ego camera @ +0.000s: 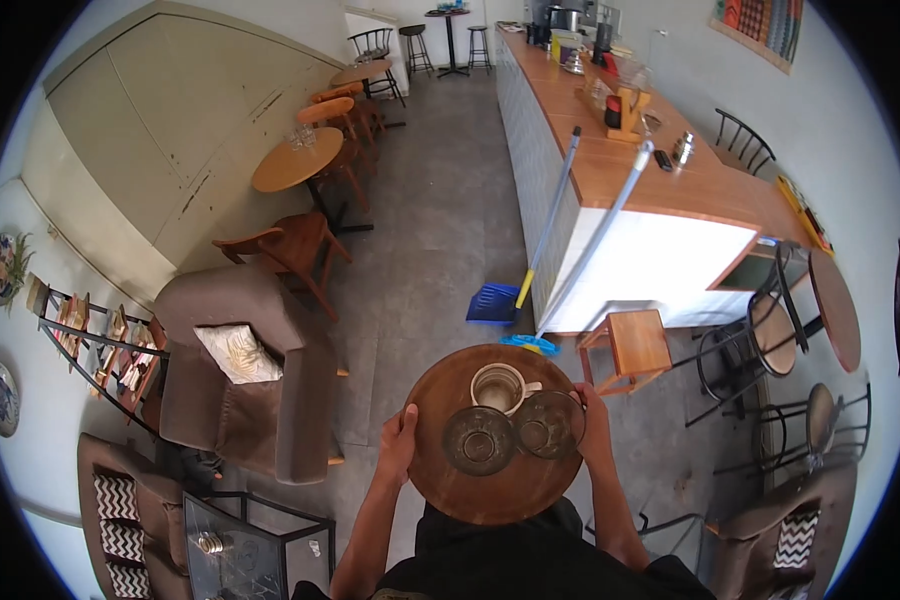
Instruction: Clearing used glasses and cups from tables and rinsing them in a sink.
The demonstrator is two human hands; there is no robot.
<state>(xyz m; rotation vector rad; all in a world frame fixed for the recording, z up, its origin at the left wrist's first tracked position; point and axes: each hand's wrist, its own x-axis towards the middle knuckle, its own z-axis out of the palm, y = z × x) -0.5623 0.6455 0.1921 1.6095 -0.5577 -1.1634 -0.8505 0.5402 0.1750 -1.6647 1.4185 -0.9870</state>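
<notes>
Between my hands, in front of my body, is a round wooden tray (pixel 450 491). My left hand (pixel 399 442) grips its left rim, thumb on top. On the right rim my right hand (pixel 592 424) has hold of it, the fingers partly hidden by the tray and a glass saucer. The tray bears a light ceramic mug (pixel 497 386) with its handle to the right. Two clear glass saucers lie nearer to me: the left saucer (pixel 478 442) and the right saucer (pixel 551 426), which reaches out to the tray's right edge by my right hand.
Ahead on the right stands a tiled counter (pixel 645 262), with a blue dustpan (pixel 493 303) and a broom (pixel 592 240) leaning on it. A wooden stool (pixel 634 345) is just beyond the tray. To the left are a brown armchair (pixel 229 420), a wooden chair (pixel 300 247) and a glass-topped table (pixel 232 555).
</notes>
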